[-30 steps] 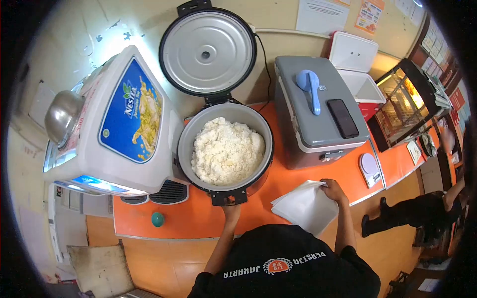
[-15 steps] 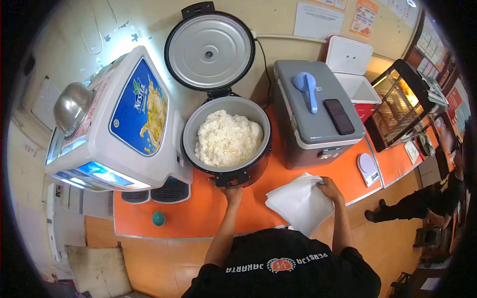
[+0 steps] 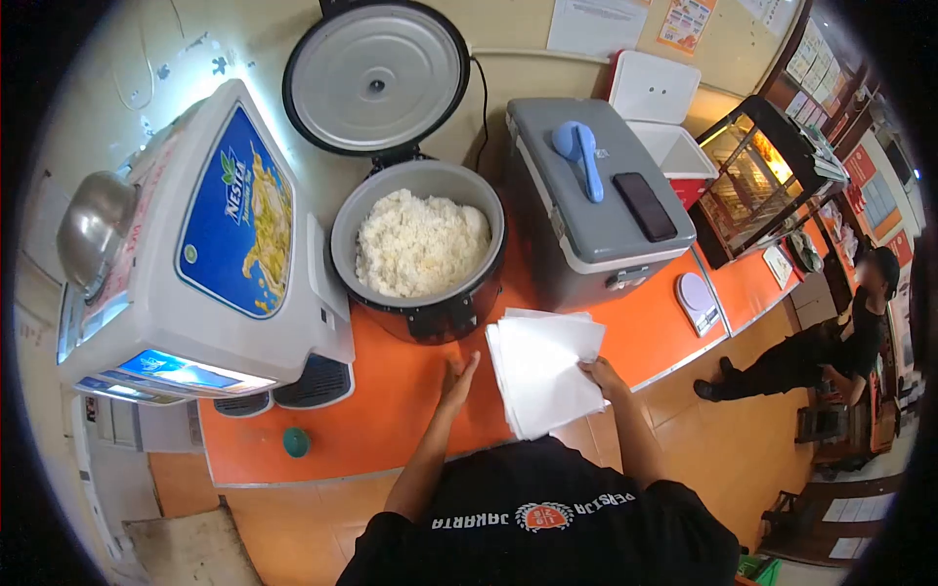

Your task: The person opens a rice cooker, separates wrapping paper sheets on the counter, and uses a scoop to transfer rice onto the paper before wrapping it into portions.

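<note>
A stack of white paper sheets is pinched at its right edge by my right hand, over the table's front edge. My left hand holds nothing; its fingers are stretched out above the orange tabletop, just left of the sheets. Beyond it stands a rice cooker with its round lid raised. White cooked rice is heaped in its pot. On the grey cooler box to the right lie a light blue rice scoop and a dark phone.
A drink dispenser with a metal bowl on top stands at left, near a green cup. At right are a small scale, a red cooler, a lit display case and another person.
My left hand has come away from the rice cooker's front and moved nearer the papers. My right hand has shifted left, and the sheets now sit more upright. The whole view has shifted slightly.
</note>
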A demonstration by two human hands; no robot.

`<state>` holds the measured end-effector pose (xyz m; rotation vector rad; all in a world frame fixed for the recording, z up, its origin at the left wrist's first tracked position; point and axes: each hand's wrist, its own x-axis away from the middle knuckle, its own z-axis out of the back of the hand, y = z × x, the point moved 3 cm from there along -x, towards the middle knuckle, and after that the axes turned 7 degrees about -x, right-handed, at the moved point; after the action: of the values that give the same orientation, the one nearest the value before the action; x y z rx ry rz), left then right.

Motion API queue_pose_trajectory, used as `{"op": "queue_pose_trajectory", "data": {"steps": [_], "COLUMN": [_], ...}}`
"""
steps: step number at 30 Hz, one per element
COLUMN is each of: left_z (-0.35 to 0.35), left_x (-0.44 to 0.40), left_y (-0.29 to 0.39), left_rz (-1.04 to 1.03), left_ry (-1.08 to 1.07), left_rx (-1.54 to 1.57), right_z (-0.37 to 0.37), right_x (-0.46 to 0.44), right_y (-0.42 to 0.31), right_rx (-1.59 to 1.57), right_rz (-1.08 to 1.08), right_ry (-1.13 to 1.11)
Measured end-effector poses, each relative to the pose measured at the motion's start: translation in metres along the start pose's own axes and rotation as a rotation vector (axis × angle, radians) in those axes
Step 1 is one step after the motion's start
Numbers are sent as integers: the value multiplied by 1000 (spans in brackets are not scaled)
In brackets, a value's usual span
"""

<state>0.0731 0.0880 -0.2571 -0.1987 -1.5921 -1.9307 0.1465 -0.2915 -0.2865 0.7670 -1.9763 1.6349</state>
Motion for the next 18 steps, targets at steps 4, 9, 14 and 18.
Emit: {"op": "queue_pose_trajectory", "data": {"steps": [4,9,14,18], "left_z": [-45,-18,18,32], "left_x": [1,32,39,21], "left_y": [-75,-103,-111,-124], "left_rz": [149,120,162,110], "left_ry": [-488,-219,-13,104], "left_rx": [585,49,-58,-3], "right_z": [-37,-65,-97,-123], "right_x": [-17,-25,-38,-52], "right_y": [25,75,71,74], "right_rx": [94,328,833,827], "right_rz": [-64,172,279,270], "right_ry": [-134,-150,-55,-19]}}
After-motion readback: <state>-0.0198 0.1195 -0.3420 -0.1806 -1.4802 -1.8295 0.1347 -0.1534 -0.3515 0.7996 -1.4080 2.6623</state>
